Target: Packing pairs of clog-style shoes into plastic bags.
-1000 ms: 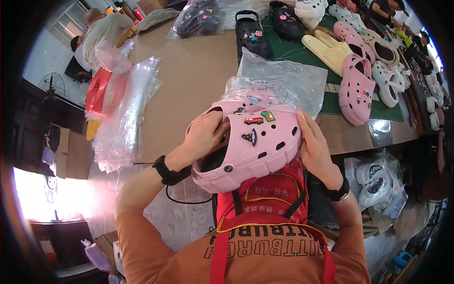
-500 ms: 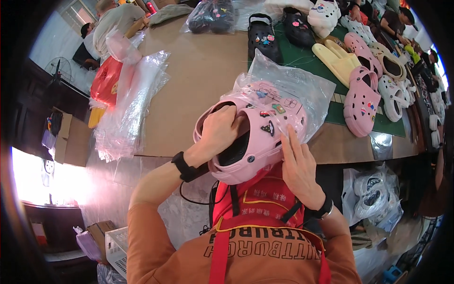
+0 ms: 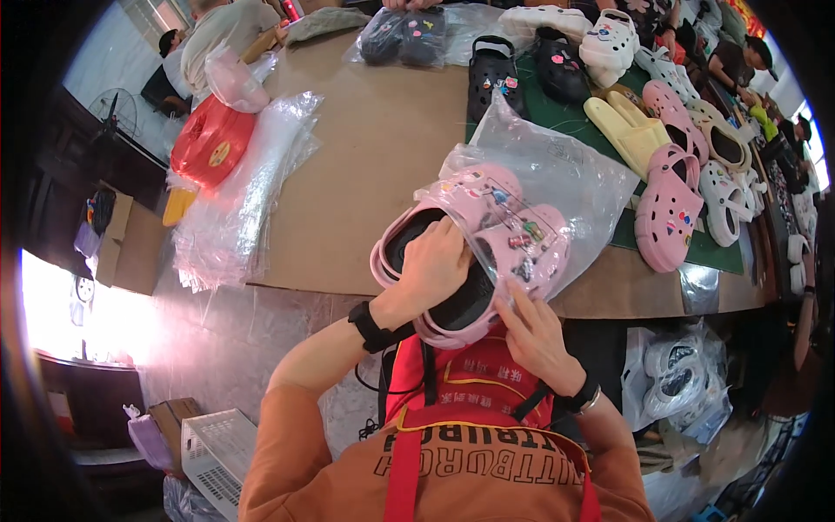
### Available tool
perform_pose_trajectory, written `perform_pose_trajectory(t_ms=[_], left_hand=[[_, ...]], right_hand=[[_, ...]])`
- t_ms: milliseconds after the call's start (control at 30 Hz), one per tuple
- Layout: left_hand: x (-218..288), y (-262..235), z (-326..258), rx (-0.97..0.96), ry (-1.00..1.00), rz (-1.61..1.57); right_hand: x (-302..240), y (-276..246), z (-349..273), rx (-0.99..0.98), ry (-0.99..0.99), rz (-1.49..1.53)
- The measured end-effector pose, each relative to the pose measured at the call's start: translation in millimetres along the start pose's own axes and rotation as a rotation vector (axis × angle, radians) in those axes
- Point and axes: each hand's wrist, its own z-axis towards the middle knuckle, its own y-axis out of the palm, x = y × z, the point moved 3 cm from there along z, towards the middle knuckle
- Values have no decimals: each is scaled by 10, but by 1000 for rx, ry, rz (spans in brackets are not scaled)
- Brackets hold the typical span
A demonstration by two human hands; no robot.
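Note:
I hold a pair of pink clogs point(image 3: 487, 222) with small charms on top, toes tucked into a clear plastic bag point(image 3: 557, 170) lying on the brown table point(image 3: 374, 157). My left hand point(image 3: 435, 265) grips the heel openings of the clogs, fingers inside. My right hand point(image 3: 531, 335) is under the bag's mouth, fingers pinching the plastic beside the right clog. The clogs sit at the table's near edge, over my red apron.
A stack of clear bags point(image 3: 235, 209) and a red bundle point(image 3: 213, 143) lie at the left. Pink, yellow, white and black clogs point(image 3: 665, 209) sit on a green mat point(image 3: 713, 248) at the right. Other people point(image 3: 217, 26) work at the far side. Bagged clogs point(image 3: 687, 383) lie below right.
The pink clogs have moved forward onto the table and their toes have gone into the clear bag. My right hand shifted from the clog's side to the bag's mouth.

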Motion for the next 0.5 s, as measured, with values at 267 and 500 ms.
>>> perform_pose_trajectory(t_ms=[267, 500], left_hand=[[-74, -453, 21, -318, -76, -259], [-976, -356, 348, -214, -275, -353]], right_hand=[[28, -17, -387, 18, 257, 251], [100, 234, -690, 87, 801, 888]])
